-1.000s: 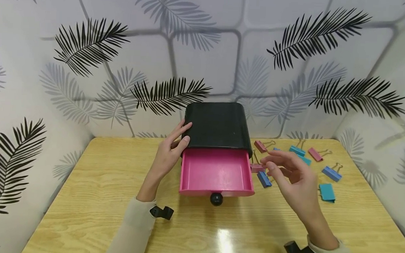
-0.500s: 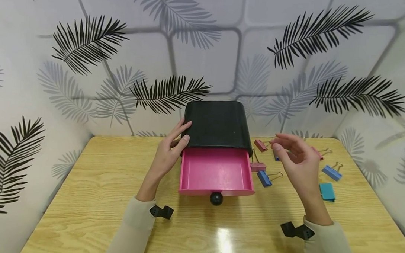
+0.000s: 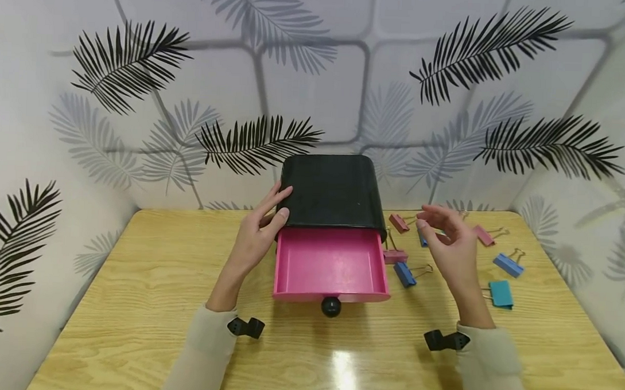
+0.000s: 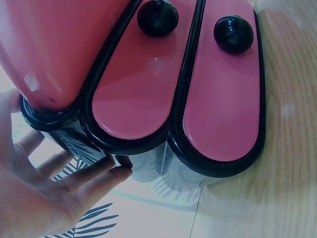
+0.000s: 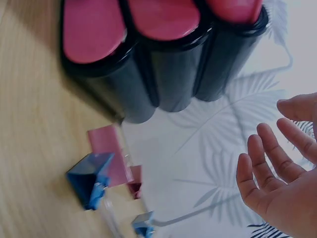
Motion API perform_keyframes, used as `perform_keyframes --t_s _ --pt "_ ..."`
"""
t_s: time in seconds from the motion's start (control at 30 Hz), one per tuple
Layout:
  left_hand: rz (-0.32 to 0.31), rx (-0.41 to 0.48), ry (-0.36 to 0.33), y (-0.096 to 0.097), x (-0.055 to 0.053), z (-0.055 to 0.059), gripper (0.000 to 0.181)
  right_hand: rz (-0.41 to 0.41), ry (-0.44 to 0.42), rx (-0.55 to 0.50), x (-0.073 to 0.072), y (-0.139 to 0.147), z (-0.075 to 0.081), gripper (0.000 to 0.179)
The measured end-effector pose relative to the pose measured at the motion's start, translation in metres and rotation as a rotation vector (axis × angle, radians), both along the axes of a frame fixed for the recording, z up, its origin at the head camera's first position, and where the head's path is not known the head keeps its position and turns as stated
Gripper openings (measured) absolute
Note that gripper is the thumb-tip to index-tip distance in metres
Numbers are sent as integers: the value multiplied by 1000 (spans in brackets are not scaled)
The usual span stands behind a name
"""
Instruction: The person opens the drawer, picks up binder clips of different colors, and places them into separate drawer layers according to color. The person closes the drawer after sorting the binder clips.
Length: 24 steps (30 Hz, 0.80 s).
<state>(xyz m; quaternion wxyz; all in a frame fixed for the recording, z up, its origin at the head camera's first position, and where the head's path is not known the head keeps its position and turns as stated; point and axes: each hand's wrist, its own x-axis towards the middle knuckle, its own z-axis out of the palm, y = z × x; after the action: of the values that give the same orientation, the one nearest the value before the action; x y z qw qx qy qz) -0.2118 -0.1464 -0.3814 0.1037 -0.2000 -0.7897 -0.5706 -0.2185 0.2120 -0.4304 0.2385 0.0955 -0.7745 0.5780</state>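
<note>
A glossy black drawer unit (image 3: 330,190) stands on the table with its top pink drawer (image 3: 333,262) pulled out; nothing lies in that drawer. My left hand (image 3: 256,233) rests against the unit's left side, fingertips and thumb at its top edge. In the left wrist view, the fingers (image 4: 99,173) spread along the black side wall. My right hand (image 3: 452,246) hovers right of the unit, fingers loosely bent and holding nothing. Below and beside it lie a blue binder clip (image 3: 405,274), a pink binder clip (image 3: 395,256) and another blue binder clip (image 3: 423,239), partly hidden.
More binder clips lie on the right of the wooden table (image 3: 174,305): a pink one (image 3: 483,235), a blue one (image 3: 507,265) and a teal one (image 3: 501,294). Two lower pink drawers (image 4: 223,104) with black knobs are closed. A leaf-patterned wall (image 3: 316,92) stands behind.
My right hand has moved away from the drawer's right side toward the back of the table, uncovering the blue clip's wire handles. My left hand stays in place on the unit.
</note>
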Motion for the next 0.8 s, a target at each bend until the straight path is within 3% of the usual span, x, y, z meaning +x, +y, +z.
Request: perform_keyframes --t_s 0.2,0.4,0.63,0.8 --pt "-1 5 1 0 0 1 46 16 -64 68 -9 0 -21 36" --pt "0 7 -4 1 0 -1 45 42 -130 148 -10 2 -31 42" --pt "18 13 16 -5 -20 -28 46 87 -194 159 -14 4 -38 49" --pt "13 8 25 -7 -23 -36 45 106 -229 164 -16 4 -44 49"
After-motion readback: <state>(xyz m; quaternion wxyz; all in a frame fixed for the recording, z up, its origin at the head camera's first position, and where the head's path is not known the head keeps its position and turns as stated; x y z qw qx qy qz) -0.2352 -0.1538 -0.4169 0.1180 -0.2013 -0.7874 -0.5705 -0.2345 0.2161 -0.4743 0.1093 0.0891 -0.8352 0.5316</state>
